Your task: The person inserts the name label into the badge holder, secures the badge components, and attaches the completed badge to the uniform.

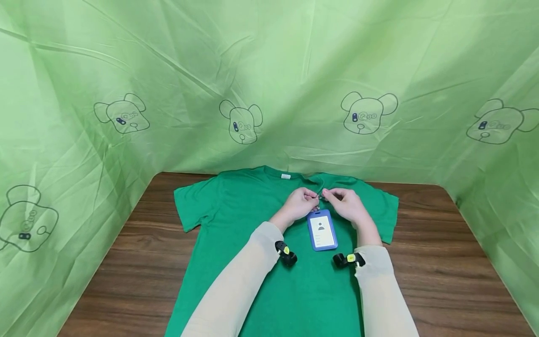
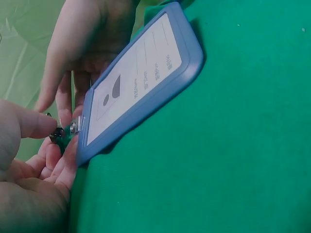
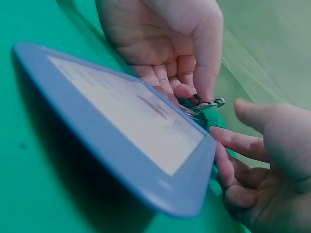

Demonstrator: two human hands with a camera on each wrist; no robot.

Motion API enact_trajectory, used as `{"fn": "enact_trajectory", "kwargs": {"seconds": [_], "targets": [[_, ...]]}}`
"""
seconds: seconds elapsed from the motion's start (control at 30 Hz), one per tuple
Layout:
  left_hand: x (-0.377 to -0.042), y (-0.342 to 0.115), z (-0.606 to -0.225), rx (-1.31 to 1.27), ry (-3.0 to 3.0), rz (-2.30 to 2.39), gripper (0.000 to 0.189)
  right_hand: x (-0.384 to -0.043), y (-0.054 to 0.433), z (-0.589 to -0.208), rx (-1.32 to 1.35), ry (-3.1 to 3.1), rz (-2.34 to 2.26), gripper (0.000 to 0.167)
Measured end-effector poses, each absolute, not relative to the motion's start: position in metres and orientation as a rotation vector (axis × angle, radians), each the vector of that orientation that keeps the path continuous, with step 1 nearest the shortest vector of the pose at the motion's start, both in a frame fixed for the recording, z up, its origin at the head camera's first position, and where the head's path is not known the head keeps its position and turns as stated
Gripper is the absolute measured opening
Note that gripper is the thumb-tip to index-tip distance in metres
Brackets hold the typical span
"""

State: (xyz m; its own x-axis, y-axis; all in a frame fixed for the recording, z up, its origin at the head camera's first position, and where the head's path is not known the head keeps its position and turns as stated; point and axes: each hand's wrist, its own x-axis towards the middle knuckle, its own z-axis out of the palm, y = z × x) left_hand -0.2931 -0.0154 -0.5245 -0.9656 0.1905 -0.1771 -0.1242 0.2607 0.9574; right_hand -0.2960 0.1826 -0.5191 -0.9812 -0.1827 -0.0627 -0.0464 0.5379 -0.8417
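A badge holder (image 1: 322, 230) with a blue frame and a white card lies on the front of a green T-shirt (image 1: 252, 224), just below its neckline. My left hand (image 1: 300, 203) pinches the small metal clip (image 3: 206, 105) at the holder's top between thumb and fingertips. From the clip a thin pin-like wire sticks out toward my right hand (image 1: 346, 204). In the right wrist view the right thumb stands apart from the index finger, whose tip is close to that wire. Its other fingers are bent beside the shirt fabric, partly hidden by the holder.
The T-shirt is spread over a dark wooden table (image 1: 438, 243), collar at the far side with a white label (image 1: 286, 176). Green cloth (image 1: 294, 56) with printed bear heads walls the back and both sides. Small black cameras (image 1: 287, 255) are strapped to both sleeved wrists.
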Motion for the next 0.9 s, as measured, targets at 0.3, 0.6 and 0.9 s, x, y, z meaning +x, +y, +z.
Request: {"fn": "enact_trajectory", "kwargs": {"seconds": [0.3, 0.6, 0.9], "targets": [[-0.293, -0.022, -0.529, 0.177, 2.259, 1.821, 0.013, -0.295, 0.179, -0.517, -0.212, 2.569, -1.483, 0.045], [-0.295, -0.029, -0.52, 0.423, 2.651, 1.498, 0.013, -0.295, 0.185, -0.52, -0.272, 2.481, -1.573, 0.039], [-0.302, -0.029, -0.523, 0.683, 2.851, 1.146, 0.021, -0.296, 0.189, -0.521, -0.321, 2.48, -1.571, 0.033]]}}
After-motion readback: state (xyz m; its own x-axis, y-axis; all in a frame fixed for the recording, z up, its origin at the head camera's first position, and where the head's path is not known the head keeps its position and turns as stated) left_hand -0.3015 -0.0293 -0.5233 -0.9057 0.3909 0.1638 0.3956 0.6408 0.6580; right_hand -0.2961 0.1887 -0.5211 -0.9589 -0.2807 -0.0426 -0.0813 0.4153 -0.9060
